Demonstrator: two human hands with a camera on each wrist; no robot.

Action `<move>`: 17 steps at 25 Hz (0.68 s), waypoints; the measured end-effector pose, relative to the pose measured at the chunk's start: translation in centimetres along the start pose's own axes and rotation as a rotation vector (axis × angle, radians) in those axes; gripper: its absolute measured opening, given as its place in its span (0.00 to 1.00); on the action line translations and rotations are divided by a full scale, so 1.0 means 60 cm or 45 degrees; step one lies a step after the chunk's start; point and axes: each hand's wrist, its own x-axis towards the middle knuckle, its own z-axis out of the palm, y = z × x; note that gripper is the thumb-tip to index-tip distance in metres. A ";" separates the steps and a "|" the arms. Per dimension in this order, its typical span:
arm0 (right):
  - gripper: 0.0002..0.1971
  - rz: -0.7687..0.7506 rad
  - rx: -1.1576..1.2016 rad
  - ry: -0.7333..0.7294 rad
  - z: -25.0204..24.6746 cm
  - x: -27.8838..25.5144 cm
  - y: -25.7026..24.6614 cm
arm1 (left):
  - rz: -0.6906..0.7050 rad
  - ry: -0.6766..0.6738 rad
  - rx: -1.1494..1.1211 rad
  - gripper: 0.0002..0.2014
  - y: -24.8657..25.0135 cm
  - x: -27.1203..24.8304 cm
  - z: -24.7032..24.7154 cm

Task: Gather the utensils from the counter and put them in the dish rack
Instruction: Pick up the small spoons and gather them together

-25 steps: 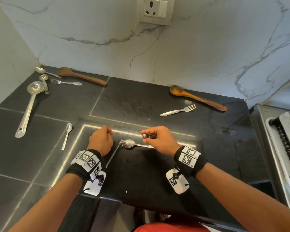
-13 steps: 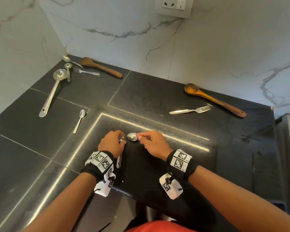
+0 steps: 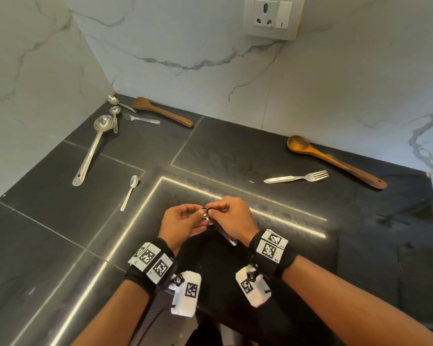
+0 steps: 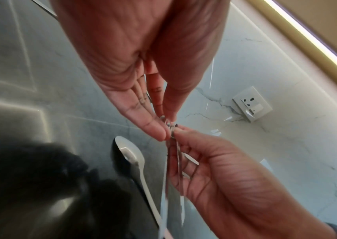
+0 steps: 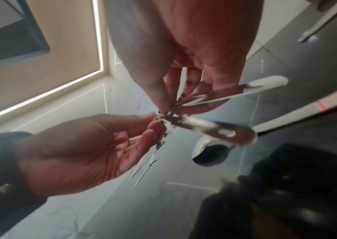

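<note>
Both hands meet above the counter (image 3: 310,258), the right hand (image 3: 231,218) pinching two steel spoons (image 4: 174,161) by their bowls, handles pointing back toward the person, while the left hand (image 3: 184,222) pinches the same bowls from the left.

The head view is evenly bright, lit from above; a thin light strip reflects as sharp white lines on the glossy black stone counter (image 3: 235,156), running from 6 toward 3 o'clock. The white marble wall (image 3: 185,46) bows at the edges from the wide lens. Both wrist views are softer. The shiny steel spoon handles (image 5: 208,126) smear with motion blur and glare, and a glowing ceiling light strip (image 4: 315,43) burns out at 1 o'clock. Dark, unfocused shadow fills the left wrist view at 7 o'clock and the right wrist view at 5 o'clock.
</note>
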 end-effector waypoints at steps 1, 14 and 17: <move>0.08 -0.014 -0.008 -0.018 0.003 0.008 -0.010 | -0.001 -0.010 -0.031 0.07 0.006 0.003 -0.007; 0.10 -0.037 -0.824 -0.274 0.090 0.237 -0.106 | 0.231 -0.128 0.713 0.10 0.097 0.188 -0.202; 0.12 0.014 -1.036 -0.274 0.073 0.298 -0.106 | 0.313 -0.034 1.154 0.17 0.138 0.296 -0.266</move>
